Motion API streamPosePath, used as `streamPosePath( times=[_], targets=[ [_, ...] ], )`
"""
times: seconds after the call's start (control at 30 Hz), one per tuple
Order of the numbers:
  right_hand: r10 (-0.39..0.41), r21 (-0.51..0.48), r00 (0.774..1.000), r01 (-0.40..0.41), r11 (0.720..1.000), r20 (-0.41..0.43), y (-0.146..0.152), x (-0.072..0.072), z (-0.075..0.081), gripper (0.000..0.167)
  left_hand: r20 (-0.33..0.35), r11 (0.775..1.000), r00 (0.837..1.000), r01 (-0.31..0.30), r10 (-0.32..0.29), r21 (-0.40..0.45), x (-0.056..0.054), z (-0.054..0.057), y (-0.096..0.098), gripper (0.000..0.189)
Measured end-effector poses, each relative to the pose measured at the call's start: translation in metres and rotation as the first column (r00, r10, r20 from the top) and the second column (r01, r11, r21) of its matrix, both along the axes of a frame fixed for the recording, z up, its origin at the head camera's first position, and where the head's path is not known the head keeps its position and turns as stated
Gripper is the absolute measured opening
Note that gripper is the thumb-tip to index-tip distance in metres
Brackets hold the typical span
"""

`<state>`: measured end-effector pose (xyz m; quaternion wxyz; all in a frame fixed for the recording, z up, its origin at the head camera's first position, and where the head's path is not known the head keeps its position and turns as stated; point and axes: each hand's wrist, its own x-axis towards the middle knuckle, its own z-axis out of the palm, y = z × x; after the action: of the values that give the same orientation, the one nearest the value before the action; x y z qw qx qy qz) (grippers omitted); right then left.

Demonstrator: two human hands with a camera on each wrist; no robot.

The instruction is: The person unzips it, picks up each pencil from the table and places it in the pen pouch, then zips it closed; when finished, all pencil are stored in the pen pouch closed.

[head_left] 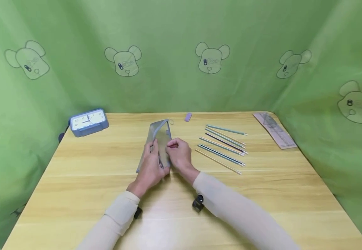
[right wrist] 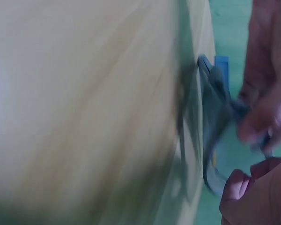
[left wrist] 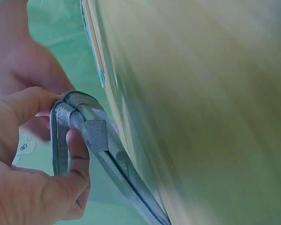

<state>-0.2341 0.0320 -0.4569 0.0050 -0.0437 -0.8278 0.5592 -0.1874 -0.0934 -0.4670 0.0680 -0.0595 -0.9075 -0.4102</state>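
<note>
A grey zippered pencil case (head_left: 162, 140) with see-through sides stands tilted on the table, its mouth parted at the far end. My left hand (head_left: 151, 161) grips its near left side; in the left wrist view, the thumb and a bent finger pinch the grey zip edge (left wrist: 75, 110). At the right side of the case, my right hand (head_left: 181, 154) has its fingers curled, thumb and forefinger pinching at the panel. In the right wrist view the right hand (right wrist: 255, 192) lies by the blurred rim of the case, fingertips partly hidden.
Several pencils (head_left: 221, 158) lie in a loose row right of the case. A purple eraser (head_left: 188, 117) is at the back edge. A blue alarm clock (head_left: 89, 122) stands back left, and a pinkish ruler set (head_left: 274, 130) lies back right. Green curtains (head_left: 168, 90) surround the table.
</note>
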Motion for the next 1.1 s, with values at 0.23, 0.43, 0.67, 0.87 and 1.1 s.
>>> streamPosePath(
  times=[0.23,0.43,0.67,0.87,1.1],
  targets=[
    [0.236,0.250,0.965,-0.202,0.947,-0.114,0.097,0.004,-0.005,0.025,0.093,1.000,0.995,0.023,-0.023,-0.001,0.001,0.007,0.001,0.121],
    [0.314,0.519,0.938,-0.197,0.832,-0.147,0.170,0.003,-0.017,0.032,0.125,0.999,0.992,0.041,-0.036,-0.035,0.002,0.007,-0.003,0.121],
    [0.409,0.620,0.904,-0.254,0.743,-0.120,0.202,0.004,-0.022,0.036,0.099,0.997,0.994,0.049,-0.043,-0.059,0.005,0.003,-0.001,0.118],
    [0.464,0.638,0.878,-0.294,0.712,-0.113,0.206,0.001,-0.025,0.038,0.111,0.997,0.993,0.054,-0.047,-0.062,0.007,0.000,0.001,0.118],
    [0.478,0.632,0.874,-0.320,0.706,-0.091,0.206,-0.002,-0.028,0.042,0.102,0.997,0.994,0.050,-0.044,-0.060,0.007,0.000,0.002,0.118]
  ],
)
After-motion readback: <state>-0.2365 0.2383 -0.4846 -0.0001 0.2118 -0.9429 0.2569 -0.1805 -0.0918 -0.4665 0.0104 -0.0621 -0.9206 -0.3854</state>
